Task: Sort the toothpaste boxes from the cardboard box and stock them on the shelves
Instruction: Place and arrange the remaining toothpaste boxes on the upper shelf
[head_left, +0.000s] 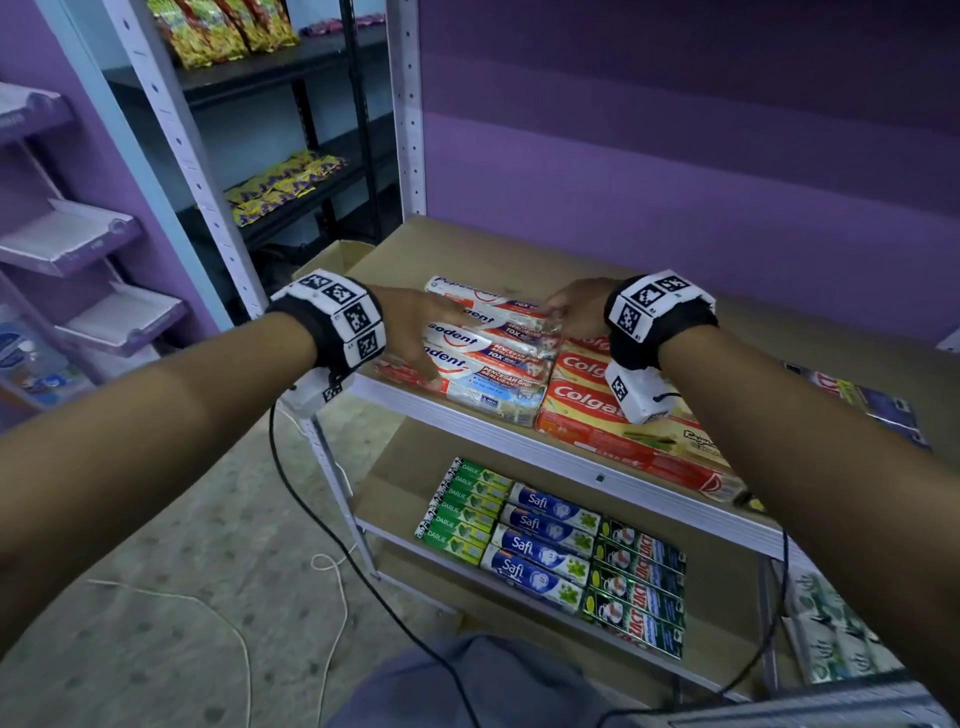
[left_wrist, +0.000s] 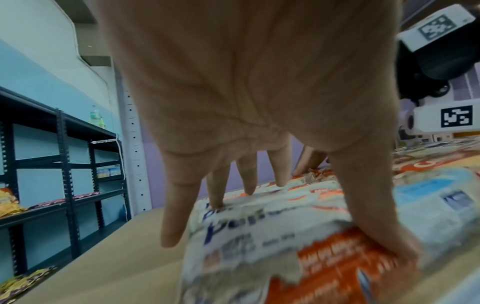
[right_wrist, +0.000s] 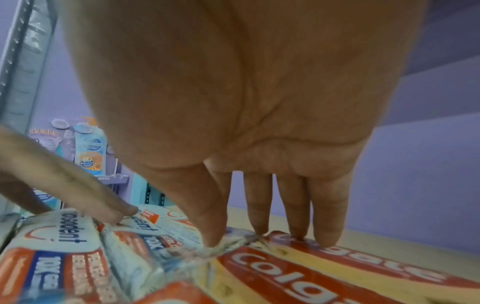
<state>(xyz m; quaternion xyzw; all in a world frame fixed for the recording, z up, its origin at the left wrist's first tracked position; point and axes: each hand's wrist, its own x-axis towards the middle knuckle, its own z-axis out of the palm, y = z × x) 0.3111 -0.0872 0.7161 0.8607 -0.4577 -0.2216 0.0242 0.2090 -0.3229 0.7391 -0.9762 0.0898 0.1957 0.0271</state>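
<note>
Several white-and-red Pepsodent boxes (head_left: 488, 353) (left_wrist: 259, 226) (right_wrist: 64, 246) lie side by side on the top shelf (head_left: 415, 249). Red-and-yellow Colgate boxes (head_left: 587, 405) (right_wrist: 311, 273) lie to their right. My left hand (head_left: 421, 338) (left_wrist: 246, 102) rests on the Pepsodent row's left end, fingers spread straight, thumb on the nearest box. My right hand (head_left: 576, 312) (right_wrist: 246, 123) sits at the row's right end, straight fingertips on a Colgate box and thumb at the Pepsodent box ends. The lower shelf (head_left: 395, 499) holds rows of green Darlie (head_left: 462, 509), blue Safi (head_left: 540, 540) and dark green boxes (head_left: 639, 587).
A cardboard box (head_left: 337, 257) stands behind the shelf's left corner. A black rack with snack packets (head_left: 280, 187) is further back, and a purple display (head_left: 78, 234) stands at the left. Cables (head_left: 311, 519) trail over the floor. Flat packs (head_left: 872, 400) lie at the shelf's right.
</note>
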